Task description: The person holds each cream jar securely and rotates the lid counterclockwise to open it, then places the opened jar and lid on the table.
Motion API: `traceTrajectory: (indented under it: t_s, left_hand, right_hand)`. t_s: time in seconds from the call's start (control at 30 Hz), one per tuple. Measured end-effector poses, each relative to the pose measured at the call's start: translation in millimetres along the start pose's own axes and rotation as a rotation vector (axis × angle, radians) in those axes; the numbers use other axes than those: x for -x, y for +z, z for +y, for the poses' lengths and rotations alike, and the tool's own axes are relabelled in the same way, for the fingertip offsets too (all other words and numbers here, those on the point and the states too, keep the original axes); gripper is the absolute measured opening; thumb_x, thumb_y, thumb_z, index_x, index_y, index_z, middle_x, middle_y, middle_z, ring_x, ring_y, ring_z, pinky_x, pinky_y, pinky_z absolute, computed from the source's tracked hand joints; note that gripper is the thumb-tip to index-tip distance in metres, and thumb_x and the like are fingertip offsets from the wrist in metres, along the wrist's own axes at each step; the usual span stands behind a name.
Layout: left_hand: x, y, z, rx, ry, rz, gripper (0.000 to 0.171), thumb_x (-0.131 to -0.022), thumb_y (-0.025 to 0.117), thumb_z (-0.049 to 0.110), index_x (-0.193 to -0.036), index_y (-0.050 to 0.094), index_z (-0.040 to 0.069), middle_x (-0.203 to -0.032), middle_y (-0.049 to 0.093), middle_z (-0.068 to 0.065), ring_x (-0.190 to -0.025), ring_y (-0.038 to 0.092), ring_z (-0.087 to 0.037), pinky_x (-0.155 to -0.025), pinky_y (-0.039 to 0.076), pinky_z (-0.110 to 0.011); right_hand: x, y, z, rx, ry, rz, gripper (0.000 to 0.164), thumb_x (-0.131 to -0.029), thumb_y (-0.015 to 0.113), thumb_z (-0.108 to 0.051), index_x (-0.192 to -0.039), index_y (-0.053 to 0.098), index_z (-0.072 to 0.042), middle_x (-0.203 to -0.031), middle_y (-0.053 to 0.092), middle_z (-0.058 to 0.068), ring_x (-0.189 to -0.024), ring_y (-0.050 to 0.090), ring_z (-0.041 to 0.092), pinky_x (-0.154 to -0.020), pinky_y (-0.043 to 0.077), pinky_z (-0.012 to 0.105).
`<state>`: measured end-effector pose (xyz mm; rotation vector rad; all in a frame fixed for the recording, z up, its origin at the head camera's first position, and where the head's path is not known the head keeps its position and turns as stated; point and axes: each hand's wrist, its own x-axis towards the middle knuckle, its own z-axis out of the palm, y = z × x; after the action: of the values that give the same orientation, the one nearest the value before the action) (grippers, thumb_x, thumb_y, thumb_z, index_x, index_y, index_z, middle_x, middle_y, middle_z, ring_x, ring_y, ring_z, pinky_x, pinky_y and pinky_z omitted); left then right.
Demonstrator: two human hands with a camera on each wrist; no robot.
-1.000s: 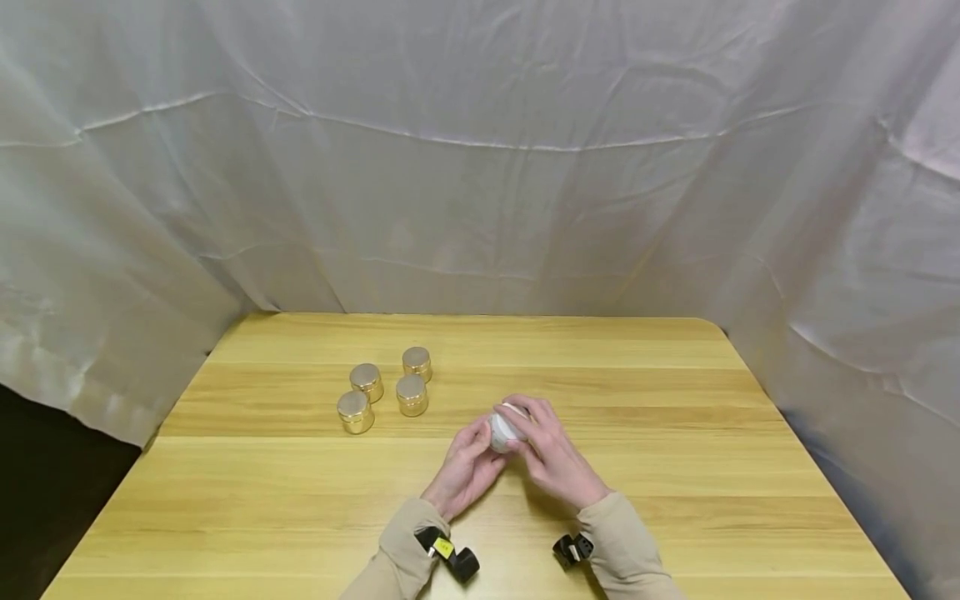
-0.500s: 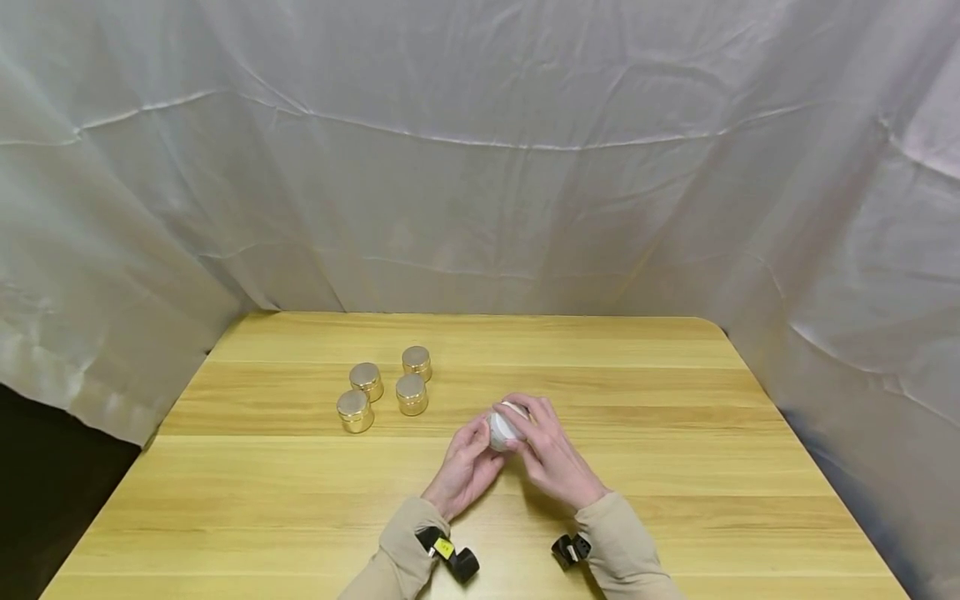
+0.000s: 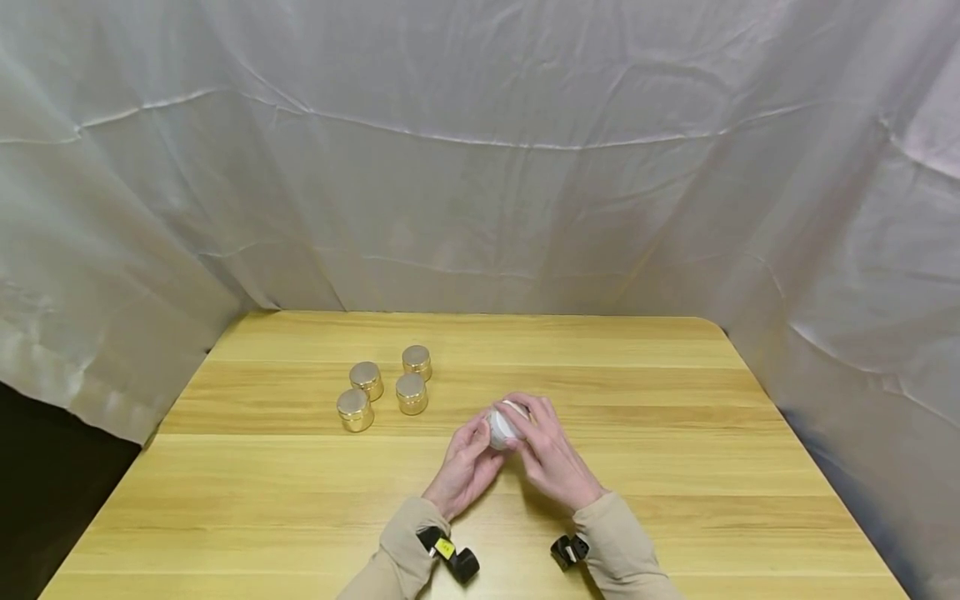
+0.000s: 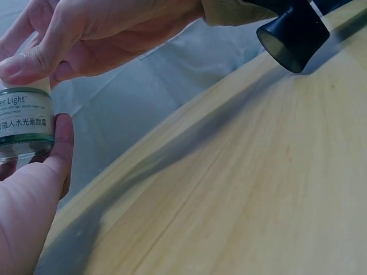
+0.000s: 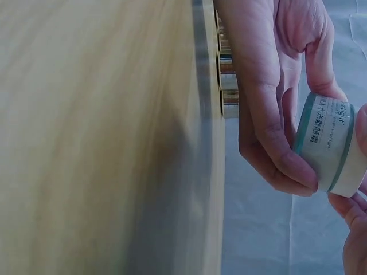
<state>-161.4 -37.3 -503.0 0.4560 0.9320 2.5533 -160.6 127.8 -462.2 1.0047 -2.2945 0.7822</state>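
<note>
Both hands hold a cosmetic cream jar (image 3: 507,427) over the front middle of the table. In the left wrist view, the jar (image 4: 26,121) shows a white label with printed text and a green-edged glass body. My left hand (image 3: 467,472) grips the body from below, its fingers curled around the base. Over the top, my right hand (image 3: 553,457) grips the white lid (image 5: 351,176) between thumb and fingers. The lid sits against the body in the right wrist view. Fingers hide part of it.
Several gold lidded jars (image 3: 412,394) stand upright in a loose cluster left of the hands. The wooden table (image 3: 675,467) ends at a pale curtain (image 3: 480,208) behind. Black wrist cameras (image 3: 462,564) hang beneath both sleeves.
</note>
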Motion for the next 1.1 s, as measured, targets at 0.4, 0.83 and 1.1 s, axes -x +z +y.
traceTrajectory:
  t_s: [0.4,0.83,1.1]
  left_hand:
    - [-1.7,2.6,1.6,-0.025,-0.060,0.028,0.055,-0.111,0.026,0.020,-0.152,0.014,-0.013,-0.142,0.043,-0.009,-0.128,0.053,-0.013,-0.113,0.046,-0.024]
    - [0.3,2.6,1.7,0.008,-0.085,0.008,0.058,-0.110,0.032,0.027,-0.153,0.014,-0.008,-0.145,0.043,-0.008,-0.131,0.052,-0.013,-0.117,0.043,-0.028]
    - [-1.6,3.4,3.5,-0.010,-0.089,0.056,0.057,-0.110,0.033,0.020,-0.154,0.013,-0.010,-0.151,0.035,-0.015,-0.131,0.052,-0.015,-0.118,0.044,-0.031]
  right_hand:
    - [-1,-4,5,-0.040,-0.061,-0.030,0.053,-0.083,0.068,0.005,-0.135,0.057,0.003,-0.130,0.056,0.020,-0.115,0.053,0.029,-0.099,0.056,0.044]
    - [-4,-22,4,-0.259,0.049,-0.162,0.048,-0.089,0.066,0.001,-0.135,0.059,-0.005,-0.148,0.050,0.020,-0.136,0.046,0.041,-0.109,0.044,0.064]
    - [-8,-20,-3,-0.050,0.262,0.027,0.038,-0.087,0.076,-0.022,-0.119,0.069,-0.003,-0.116,0.068,0.014,-0.101,0.067,0.026,-0.086,0.061,0.043]
